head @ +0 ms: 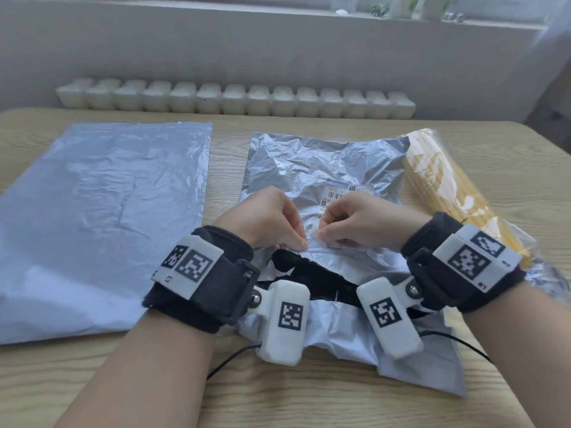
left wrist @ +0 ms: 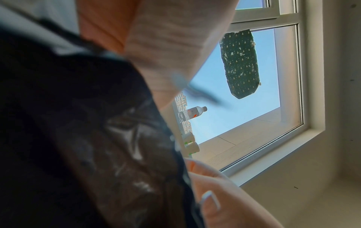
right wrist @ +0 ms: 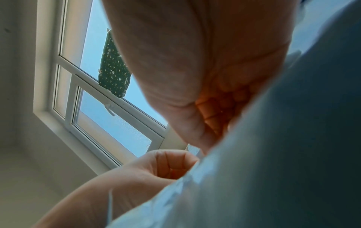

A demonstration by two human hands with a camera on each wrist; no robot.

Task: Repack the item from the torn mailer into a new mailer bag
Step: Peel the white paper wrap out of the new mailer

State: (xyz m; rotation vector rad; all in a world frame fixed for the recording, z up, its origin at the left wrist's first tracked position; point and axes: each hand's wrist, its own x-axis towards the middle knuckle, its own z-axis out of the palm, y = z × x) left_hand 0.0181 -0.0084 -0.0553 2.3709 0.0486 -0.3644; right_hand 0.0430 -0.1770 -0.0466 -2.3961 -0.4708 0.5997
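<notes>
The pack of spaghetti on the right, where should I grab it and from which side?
Grip the spaghetti pack around its middle, coming from above. It lies flat and long on the table, its left edge tucked under the torn mailer, so the right side is free.

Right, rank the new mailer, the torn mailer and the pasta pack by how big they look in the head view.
1. New mailer, largest, though about level with the next.
2. Torn mailer, partly hidden by both hands, so unsure.
3. Pasta pack, clearly smallest.

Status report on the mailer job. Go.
Left hand and right hand pinch the torn mailer at its rip. New mailer flat, unused. Nothing blocking.
</notes>
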